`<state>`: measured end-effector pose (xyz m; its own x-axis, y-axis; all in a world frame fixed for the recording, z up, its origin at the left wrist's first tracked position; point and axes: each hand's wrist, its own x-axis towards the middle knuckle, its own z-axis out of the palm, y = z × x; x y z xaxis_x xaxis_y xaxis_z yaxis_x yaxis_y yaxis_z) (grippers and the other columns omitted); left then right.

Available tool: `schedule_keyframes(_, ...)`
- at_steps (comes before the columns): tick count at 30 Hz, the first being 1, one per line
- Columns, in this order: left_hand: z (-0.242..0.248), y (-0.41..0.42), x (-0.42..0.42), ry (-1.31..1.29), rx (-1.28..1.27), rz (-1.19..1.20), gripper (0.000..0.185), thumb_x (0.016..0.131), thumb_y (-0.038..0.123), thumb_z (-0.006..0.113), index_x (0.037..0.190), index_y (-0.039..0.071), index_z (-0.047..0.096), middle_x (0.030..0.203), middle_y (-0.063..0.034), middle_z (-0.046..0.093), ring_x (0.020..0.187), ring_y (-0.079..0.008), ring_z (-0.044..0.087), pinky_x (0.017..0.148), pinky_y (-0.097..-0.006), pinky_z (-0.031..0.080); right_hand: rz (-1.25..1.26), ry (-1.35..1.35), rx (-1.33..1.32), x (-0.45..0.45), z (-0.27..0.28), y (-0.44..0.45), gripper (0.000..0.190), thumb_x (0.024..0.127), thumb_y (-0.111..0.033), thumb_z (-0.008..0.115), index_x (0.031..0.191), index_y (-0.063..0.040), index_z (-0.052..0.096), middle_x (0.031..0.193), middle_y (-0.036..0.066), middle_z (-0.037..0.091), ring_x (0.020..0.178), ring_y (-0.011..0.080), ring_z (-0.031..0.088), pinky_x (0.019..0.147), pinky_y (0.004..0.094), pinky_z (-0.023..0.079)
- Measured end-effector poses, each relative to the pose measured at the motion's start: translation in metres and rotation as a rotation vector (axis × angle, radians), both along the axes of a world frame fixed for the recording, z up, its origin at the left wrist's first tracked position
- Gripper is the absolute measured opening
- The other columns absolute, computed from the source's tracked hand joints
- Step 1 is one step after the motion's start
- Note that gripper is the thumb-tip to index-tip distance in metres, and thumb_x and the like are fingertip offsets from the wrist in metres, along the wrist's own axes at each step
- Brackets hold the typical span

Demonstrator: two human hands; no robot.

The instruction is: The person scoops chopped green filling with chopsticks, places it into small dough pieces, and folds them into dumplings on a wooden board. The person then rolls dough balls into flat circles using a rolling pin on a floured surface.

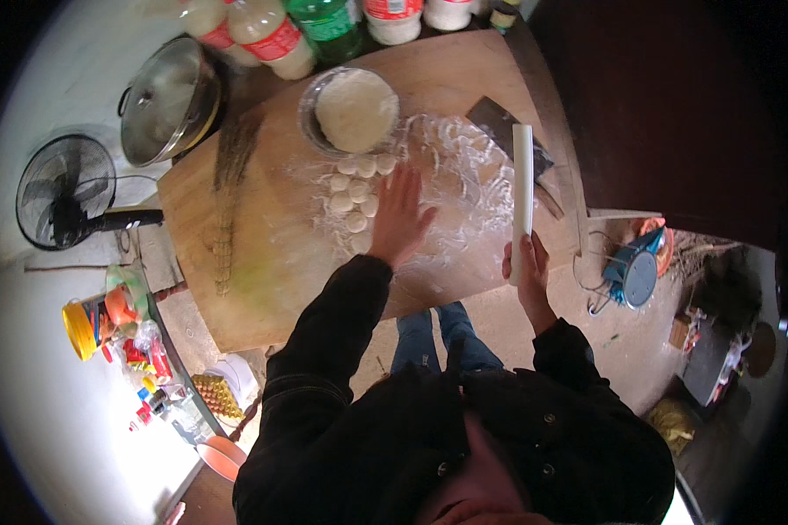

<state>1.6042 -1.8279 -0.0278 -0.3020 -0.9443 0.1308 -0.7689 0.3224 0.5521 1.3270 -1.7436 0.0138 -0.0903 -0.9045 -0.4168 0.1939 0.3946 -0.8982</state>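
My left hand (402, 213) lies palm down with its fingers spread, over the right edge of a group of small round dough pieces (357, 190) on a floured wooden board (282, 262). In my right hand (528, 262) is the lower end of a white rolling pin (523, 177), held upright in the view near the board's right side. A bowl (308, 125) heaped with flour (358, 110) stands beyond the dough pieces. Partly behind the rolling pin lies a cleaver (496, 125) with a wooden handle (550, 202). Whether my left palm touches dough is hidden.
A whisk broom (226, 197) lies on the board's left part. Plastic bottles (276, 42) line the far edge, beside a large lidded pan (164, 102). A black fan (65, 190) is at the left. A blue metal object (634, 275) stands on the floor at the right.
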Motion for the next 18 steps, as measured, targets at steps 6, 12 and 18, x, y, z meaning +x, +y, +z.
schedule_keyframes(6, -0.019, -0.004, -0.175, 0.291, 0.287, -0.274, 0.081, 0.091, 0.029, 0.07, 0.156, -0.005, 0.034, 0.165, -0.0263, 0.033, 0.156, -0.0438, 0.026, 0.127, -0.0569, 0.02, -0.166, 0.007, -0.053, -0.012, 0.023, -0.001, 0.048, 0.111, -0.046, 0.049, 0.128, -0.002, 0.056, 0.08, 0.004, 0.057, 0.056, 0.0112, 0.054, 0.049, 0.0267, 0.043)
schedule_keyframes(12, 0.015, 0.007, -0.172, 0.08, 0.405, -0.229, 0.084, 0.094, 0.038, 0.066, 0.158, -0.006, 0.034, 0.164, -0.0288, 0.032, 0.154, -0.0415, 0.03, 0.126, -0.0571, 0.023, -0.252, -0.006, -0.073, -0.037, 0.032, 0.016, 0.047, 0.11, -0.046, 0.051, 0.129, -0.002, 0.054, 0.081, 0.005, 0.058, 0.057, 0.0116, 0.055, 0.047, 0.0272, 0.044)
schedule_keyframes(18, -0.047, 0.023, -0.133, 0.129, 0.1, 0.222, 0.086, 0.098, 0.033, 0.067, 0.16, -0.009, 0.024, 0.168, -0.0328, 0.021, 0.157, -0.0475, 0.018, 0.129, -0.0551, 0.013, -0.188, 0.009, -0.073, -0.039, 0.031, 0.022, 0.045, 0.111, -0.046, 0.05, 0.121, -0.003, 0.055, 0.08, 0.004, 0.057, 0.056, 0.0113, 0.055, 0.048, 0.0269, 0.044)
